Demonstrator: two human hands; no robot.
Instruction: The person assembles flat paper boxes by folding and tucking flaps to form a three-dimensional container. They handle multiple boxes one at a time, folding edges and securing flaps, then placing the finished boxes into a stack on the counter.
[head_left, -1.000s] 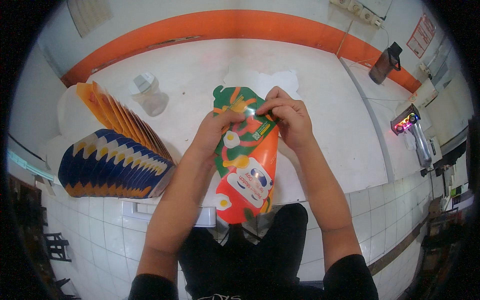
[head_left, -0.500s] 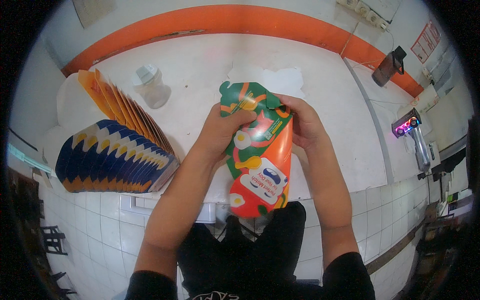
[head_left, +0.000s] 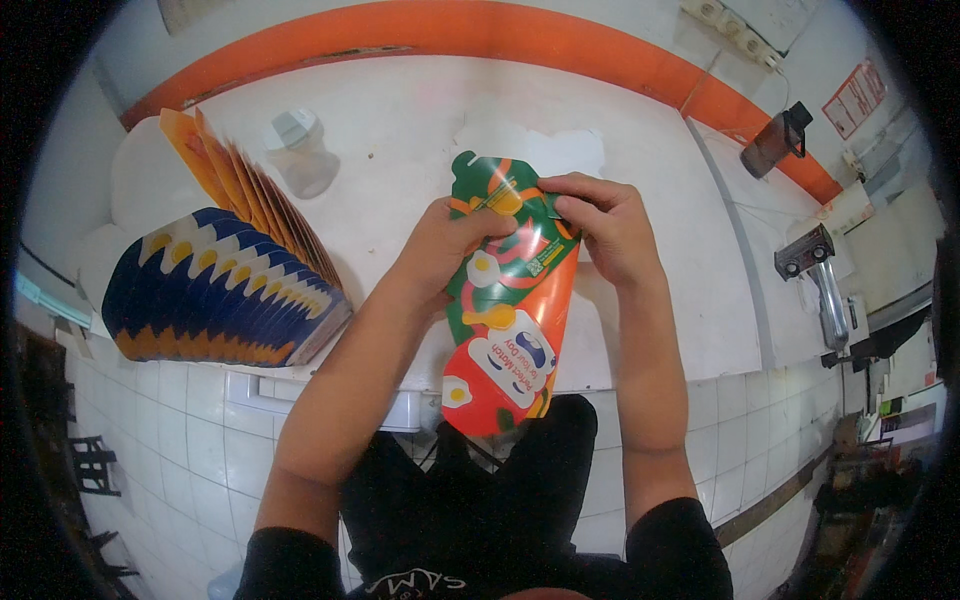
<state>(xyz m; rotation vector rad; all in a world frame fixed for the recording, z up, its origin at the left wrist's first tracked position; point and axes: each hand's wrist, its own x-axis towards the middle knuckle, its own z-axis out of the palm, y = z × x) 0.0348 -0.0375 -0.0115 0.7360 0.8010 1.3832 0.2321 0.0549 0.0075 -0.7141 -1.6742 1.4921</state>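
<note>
Head view: both hands grip a printed carton [head_left: 510,300] above the white counter [head_left: 400,150]. The left hand [head_left: 445,245] clasps its left edge, the right hand [head_left: 605,230] pinches the top right flap. Its long axis runs away from the body, orange end nearest the lap. Against half a second back, the carton lies flatter and straighter, with the right hand higher, at the top

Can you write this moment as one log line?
left hand: holds carton | right hand: folds carton top | blue stack: left, apart | bottle: behind
</note>
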